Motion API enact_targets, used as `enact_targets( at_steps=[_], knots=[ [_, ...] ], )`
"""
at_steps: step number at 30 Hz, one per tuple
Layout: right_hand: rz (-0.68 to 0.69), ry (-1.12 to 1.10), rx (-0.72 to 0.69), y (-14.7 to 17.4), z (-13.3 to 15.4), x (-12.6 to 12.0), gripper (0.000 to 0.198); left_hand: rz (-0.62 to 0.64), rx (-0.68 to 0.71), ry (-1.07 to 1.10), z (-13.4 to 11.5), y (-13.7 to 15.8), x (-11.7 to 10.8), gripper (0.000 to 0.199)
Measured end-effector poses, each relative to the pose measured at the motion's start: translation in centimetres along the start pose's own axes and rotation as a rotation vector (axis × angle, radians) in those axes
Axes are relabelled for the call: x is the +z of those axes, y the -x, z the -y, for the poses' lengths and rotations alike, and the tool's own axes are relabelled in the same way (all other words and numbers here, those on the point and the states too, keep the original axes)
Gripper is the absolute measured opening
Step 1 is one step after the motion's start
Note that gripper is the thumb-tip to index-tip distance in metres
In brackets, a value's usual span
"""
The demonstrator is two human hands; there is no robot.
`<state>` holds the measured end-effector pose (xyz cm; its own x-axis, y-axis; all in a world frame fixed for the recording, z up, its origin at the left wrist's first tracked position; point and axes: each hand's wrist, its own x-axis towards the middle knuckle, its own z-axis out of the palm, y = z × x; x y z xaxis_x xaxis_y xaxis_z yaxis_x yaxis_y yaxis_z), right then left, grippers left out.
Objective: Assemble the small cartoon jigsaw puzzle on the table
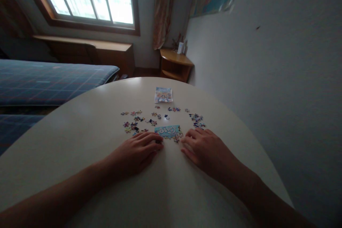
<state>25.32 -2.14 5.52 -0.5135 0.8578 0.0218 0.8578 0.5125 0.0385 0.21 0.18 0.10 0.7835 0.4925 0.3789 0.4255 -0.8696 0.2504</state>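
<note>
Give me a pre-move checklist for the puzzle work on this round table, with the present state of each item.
1. Joined blue strip lies flat between both hands: ok.
2. Left hand fingertips at the strip's left end, a dark piece under them: ok.
3. Right hand holding a piece: cannot tell.
4. Loose pieces spread singly, not stacked: ok.
5. Reference picture in view beyond the pieces: ok.
6. Light enough to read piece colours: not ok, dim.
</note>
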Motion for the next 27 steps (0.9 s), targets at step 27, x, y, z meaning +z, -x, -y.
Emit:
enact_targets(
  at_steps=[27],
  knots=[
    [-0.148,-0.311,0.115,-1.8,-0.6,2.2,0.025,0.024,-0.003,-0.02,0.1,0.0,0.1,0.026]
  ],
)
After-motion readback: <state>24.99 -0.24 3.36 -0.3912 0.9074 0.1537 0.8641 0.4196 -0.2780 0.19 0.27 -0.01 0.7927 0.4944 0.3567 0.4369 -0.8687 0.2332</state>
